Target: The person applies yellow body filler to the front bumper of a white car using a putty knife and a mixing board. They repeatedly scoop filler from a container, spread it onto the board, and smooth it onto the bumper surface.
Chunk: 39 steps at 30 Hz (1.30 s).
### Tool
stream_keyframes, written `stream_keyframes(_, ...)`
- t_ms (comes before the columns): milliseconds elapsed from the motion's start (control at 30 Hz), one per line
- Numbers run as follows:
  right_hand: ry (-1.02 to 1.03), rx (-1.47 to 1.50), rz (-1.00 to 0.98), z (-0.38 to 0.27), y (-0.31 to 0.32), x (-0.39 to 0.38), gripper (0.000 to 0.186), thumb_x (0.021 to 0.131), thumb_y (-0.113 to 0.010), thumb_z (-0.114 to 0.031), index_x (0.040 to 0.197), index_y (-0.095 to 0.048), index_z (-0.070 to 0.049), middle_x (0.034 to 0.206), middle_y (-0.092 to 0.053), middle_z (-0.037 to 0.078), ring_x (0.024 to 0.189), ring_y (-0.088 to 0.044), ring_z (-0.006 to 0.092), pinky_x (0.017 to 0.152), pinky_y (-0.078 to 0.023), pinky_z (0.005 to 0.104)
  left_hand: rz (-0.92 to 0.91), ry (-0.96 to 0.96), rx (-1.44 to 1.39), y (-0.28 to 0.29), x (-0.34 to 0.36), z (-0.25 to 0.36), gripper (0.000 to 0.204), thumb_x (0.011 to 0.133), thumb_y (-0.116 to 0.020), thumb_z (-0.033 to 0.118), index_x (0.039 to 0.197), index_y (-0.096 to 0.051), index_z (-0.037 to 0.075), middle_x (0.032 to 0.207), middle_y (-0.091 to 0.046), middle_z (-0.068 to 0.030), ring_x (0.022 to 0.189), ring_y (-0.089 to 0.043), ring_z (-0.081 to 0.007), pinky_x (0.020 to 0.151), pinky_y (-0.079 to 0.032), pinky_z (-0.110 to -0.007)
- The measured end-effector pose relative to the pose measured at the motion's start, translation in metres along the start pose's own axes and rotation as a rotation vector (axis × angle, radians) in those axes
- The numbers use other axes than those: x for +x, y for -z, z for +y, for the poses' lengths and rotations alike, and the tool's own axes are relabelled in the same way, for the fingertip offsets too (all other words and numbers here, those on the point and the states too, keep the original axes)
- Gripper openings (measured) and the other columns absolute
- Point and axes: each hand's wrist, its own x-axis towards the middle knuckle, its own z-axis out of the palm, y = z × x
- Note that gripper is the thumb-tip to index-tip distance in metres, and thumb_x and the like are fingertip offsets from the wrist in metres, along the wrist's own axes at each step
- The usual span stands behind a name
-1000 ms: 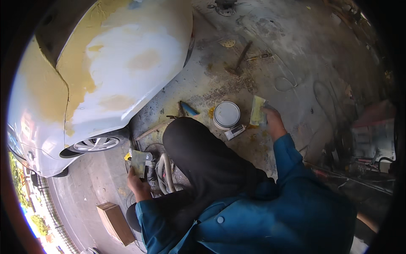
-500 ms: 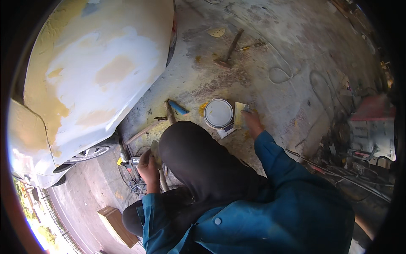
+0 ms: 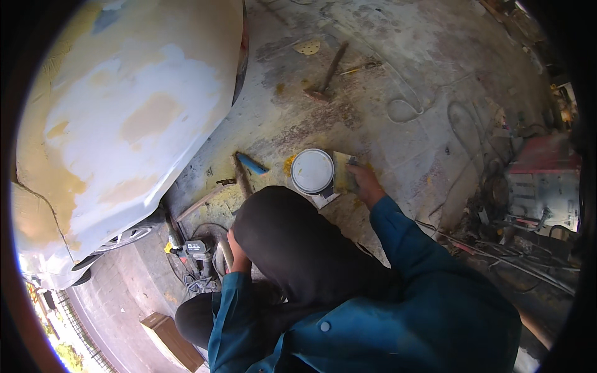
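My right hand (image 3: 365, 183) is closed on a flat, rectangular, putty-stained plate (image 3: 341, 169). The plate is beside the right rim of a round tin with a pale grey lid (image 3: 312, 171). A small white piece (image 3: 326, 200) lies partly under the tin's near side. My left hand (image 3: 240, 253) is beside my bent knee, its fingers mostly hidden behind the leg. Whether it holds anything does not show. A pale curved bar (image 3: 226, 255) runs close alongside this hand.
At left stands a car body panel (image 3: 149, 118) with white and tan filler patches. A blue-handled tool (image 3: 251, 163) and hammer (image 3: 328, 74) lie on the stained floor. A power tool (image 3: 196, 248) with cables is left of my knee, a wooden box (image 3: 171, 339) nearer. A red-topped machine (image 3: 544, 177) stands right.
My left hand has moved down and right, partly behind the knee; the flat piece it held is now out of sight. The right hand's plate has come closer to the tin.
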Motion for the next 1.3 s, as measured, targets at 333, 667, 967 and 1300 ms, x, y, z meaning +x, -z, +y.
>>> stream_keyframes(333, 0.863, -1.087, 0.039, -0.053, 0.034, 0.121, 0.051, 0.107, -0.071, -0.003, 0.156, -0.063, 0.005, 0.150, -0.072, 0.025, 0.134, -0.072, 0.0373, 0.110, -0.059, 0.0411, 0.050, 0.009, -0.080, -0.040, -0.013, -0.048, 0.025, 0.095, -0.077, 0.026, 0.103, -0.082, 0.002, 0.098, -0.082, -0.0186, 0.093, -0.079, -0.0416, 0.080, -0.057, -0.052)
stream_keyframes(667, 0.259, -0.653, 0.035, -0.028, -0.044, 0.015, 0.036, 0.110, -0.071, -0.026, 0.128, -0.081, 0.004, 0.125, -0.083, 0.014, 0.106, -0.081, 0.0305, 0.089, -0.061, 0.0431, 0.033, 0.270, -0.192, -0.023, -0.058, -0.044, 0.026, 0.094, -0.076, 0.021, 0.101, -0.082, -0.004, 0.093, -0.082, -0.0244, 0.087, -0.083, -0.0424, 0.074, -0.061, -0.051)
stream_keyframes(967, 0.844, -1.289, 0.180, 0.032, -0.074, -0.009, 0.033, 0.103, -0.074, -0.029, 0.104, -0.081, 0.003, 0.097, -0.075, 0.030, 0.099, -0.072, 0.0509, 0.092, -0.056, 0.0585, -0.125, 0.229, -0.005, 0.003, -0.034, 0.001, 0.031, 0.096, -0.076, 0.029, 0.110, -0.084, 0.002, 0.102, -0.084, -0.0235, 0.098, -0.082, -0.0450, 0.081, -0.063, -0.053)
stream_keyframes(1300, 0.504, -0.975, 0.161, 0.019, -0.070, 0.000, 0.037, 0.104, -0.073, -0.030, 0.112, -0.076, 0.006, 0.105, -0.077, 0.032, 0.100, -0.076, 0.0490, 0.090, -0.057, 0.0548, 0.037, 0.357, -0.302, -0.022, -0.060, -0.036, 0.029, 0.100, -0.074, 0.023, 0.112, -0.082, -0.002, 0.101, -0.085, -0.0237, 0.093, -0.085, -0.0376, 0.082, -0.062, -0.048)
